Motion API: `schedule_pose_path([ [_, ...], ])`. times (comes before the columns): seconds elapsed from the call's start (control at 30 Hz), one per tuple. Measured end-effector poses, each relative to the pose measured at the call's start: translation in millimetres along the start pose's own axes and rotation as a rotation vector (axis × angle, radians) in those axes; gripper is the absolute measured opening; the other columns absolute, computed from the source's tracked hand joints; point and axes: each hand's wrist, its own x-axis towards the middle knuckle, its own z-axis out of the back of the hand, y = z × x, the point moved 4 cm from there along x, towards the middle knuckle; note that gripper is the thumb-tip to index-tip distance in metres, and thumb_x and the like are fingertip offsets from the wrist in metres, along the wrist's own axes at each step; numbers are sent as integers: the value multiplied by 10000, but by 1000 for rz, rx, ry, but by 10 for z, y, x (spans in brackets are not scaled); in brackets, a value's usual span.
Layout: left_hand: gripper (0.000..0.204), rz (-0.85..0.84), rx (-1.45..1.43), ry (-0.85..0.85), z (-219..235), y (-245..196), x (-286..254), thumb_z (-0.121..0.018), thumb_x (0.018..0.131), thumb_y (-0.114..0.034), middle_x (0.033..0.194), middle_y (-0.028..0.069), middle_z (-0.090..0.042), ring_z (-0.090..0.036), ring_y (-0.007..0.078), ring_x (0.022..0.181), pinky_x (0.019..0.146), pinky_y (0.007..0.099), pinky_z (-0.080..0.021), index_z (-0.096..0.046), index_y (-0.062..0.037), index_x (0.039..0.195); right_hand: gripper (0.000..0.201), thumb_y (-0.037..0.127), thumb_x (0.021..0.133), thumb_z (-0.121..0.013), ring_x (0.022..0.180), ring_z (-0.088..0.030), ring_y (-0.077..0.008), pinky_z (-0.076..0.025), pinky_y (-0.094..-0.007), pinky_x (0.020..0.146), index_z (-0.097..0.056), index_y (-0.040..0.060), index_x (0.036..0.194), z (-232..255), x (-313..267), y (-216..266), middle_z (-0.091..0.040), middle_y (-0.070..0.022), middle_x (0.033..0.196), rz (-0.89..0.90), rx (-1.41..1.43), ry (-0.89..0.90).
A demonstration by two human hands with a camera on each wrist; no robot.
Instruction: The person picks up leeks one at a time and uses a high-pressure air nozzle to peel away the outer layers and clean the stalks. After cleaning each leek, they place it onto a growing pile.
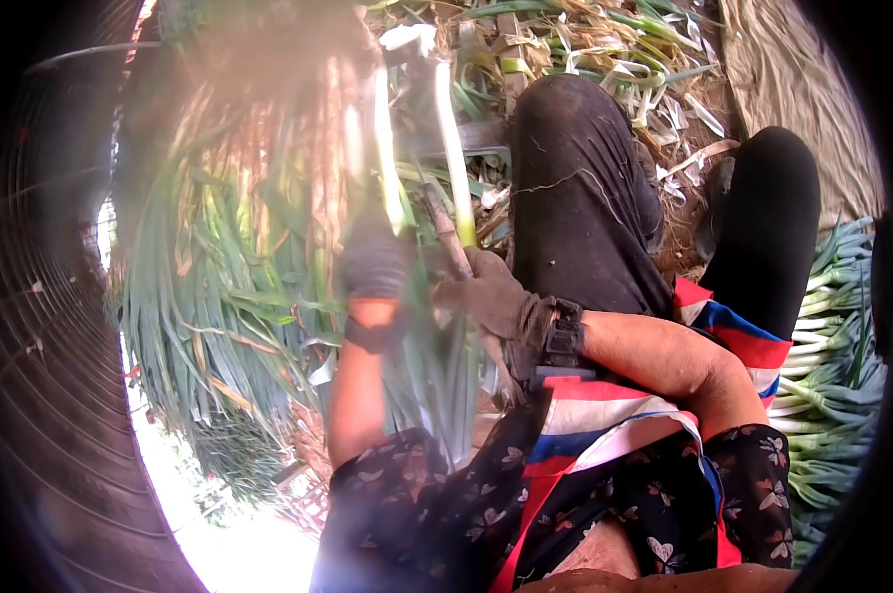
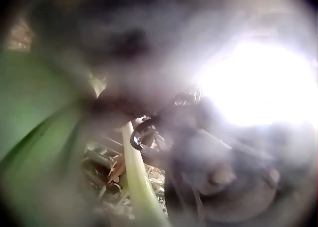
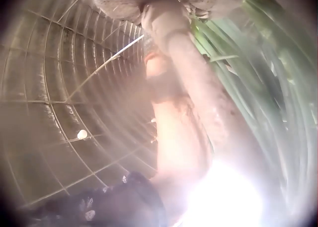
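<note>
**Gloved hands on leek stalks, seen from above**

Left hand (image 1: 375, 259), in a dark glove and blurred, gripping a pale green stalk (image 1: 385, 148) standing upright. Right hand (image 1: 491, 296), also gloved, curled round a worn tool handle (image 1: 445, 229) and a second stalk (image 1: 453, 148), just beside the left. Black strap (image 1: 563, 336) on the right wrist. Behind the hands, a big heap of long green leaves (image 1: 219, 296). Far right, trimmed leeks (image 1: 827, 356) stacked side by side. Dark-trousered knee (image 1: 575, 168) raised in the middle, over scattered cut leaves (image 1: 585, 49).
</note>
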Motion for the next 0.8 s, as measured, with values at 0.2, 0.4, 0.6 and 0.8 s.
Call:
schedule_pose_path([
  [0.2, 441, -56, -284, 38, -71, -88, -651, -669, 798, -195, 1005, 235, -616, -606, 380, 928, 808, 431, -494, -544, 38, 1151, 286, 93, 741, -642, 724, -617, -229, -503, -351, 661, -617, -23, 1001, -40, -32, 212, -612, -145, 800, 6, 2, 58],
  [0.4, 283, 232, -871, 8, -897, 511, -882, -579, 874, -89, 1010, 121, -622, -585, 222, 881, 782, 334, -481, -568, 8, 1139, 220, 155, 773, -652, 732, -609, -210, -496, -338, 637, -668, 36, 958, -106, 339, 132, -613, -104, 838, 284, -555, 143],
  [0.6, 194, 387, -825, -153, -1105, 751, -921, -511, 940, -101, 960, 52, -611, -549, 140, 848, 748, 279, -478, -622, -17, 1073, 175, 103, 792, -629, 649, -597, -219, -501, -355, 648, -691, 96, 956, -192, 585, 633, -583, -115, 722, 575, -1027, 199],
  [0.8, 188, 184, -211, -526, -897, 452, -857, -578, 905, -146, 875, 82, -644, -608, 223, 784, 724, 356, -500, -623, -14, 1031, 204, 65, 741, -670, 645, -636, -247, -496, -357, 608, -700, 116, 936, -157, 1178, 605, -646, -93, 729, 783, -949, -1],
])
